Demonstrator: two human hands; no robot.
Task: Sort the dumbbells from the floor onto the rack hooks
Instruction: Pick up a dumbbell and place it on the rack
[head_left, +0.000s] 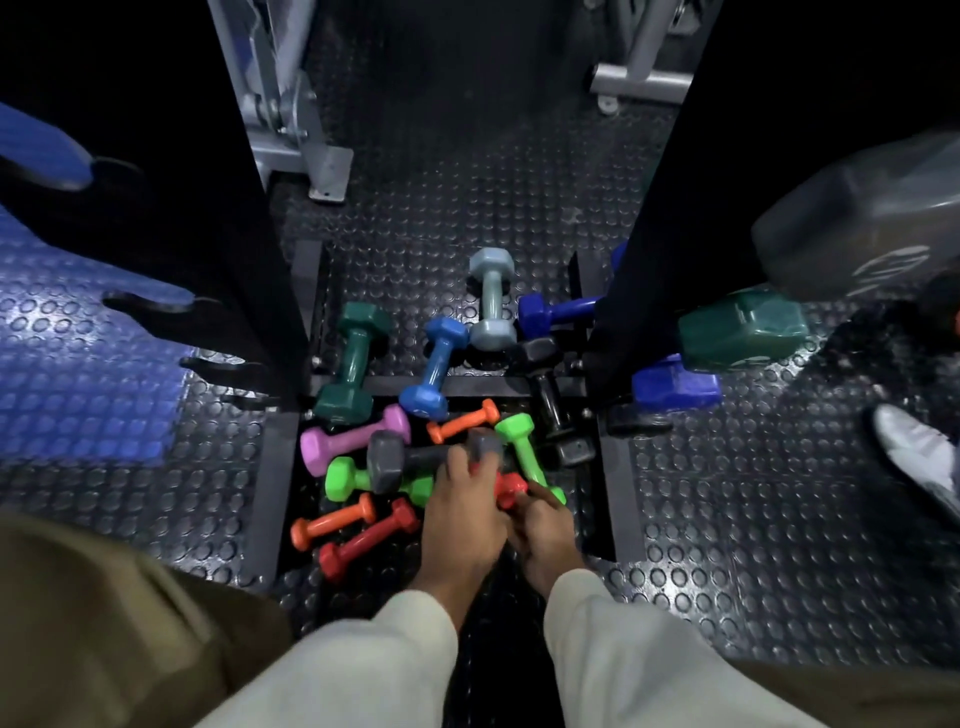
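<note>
Several coloured dumbbells lie on the studded floor inside the rack's base frame (260, 499). My left hand (460, 504) is closed around the right end of a dark grey dumbbell (389, 460) that rests on top of the pile. My right hand (543, 530) grips a red dumbbell (511, 488), mostly hidden between my hands, beside a bright green one (522, 447). Around them lie purple (353, 436), orange (462, 421), green (345, 478), orange (332, 525), red (369, 540), blue (436, 369), dark green (353, 364), pale grey (491, 301), navy (556, 312) and black (545, 395) dumbbells.
Two black rack uprights (208, 208) (665, 208) rise on either side. Bare hooks (150, 306) stick out on the left. On the right side hang a large grey (857, 223), a green (743, 332) and a blue (675, 384) dumbbell. Another person's white shoe (919, 457) is at the right edge.
</note>
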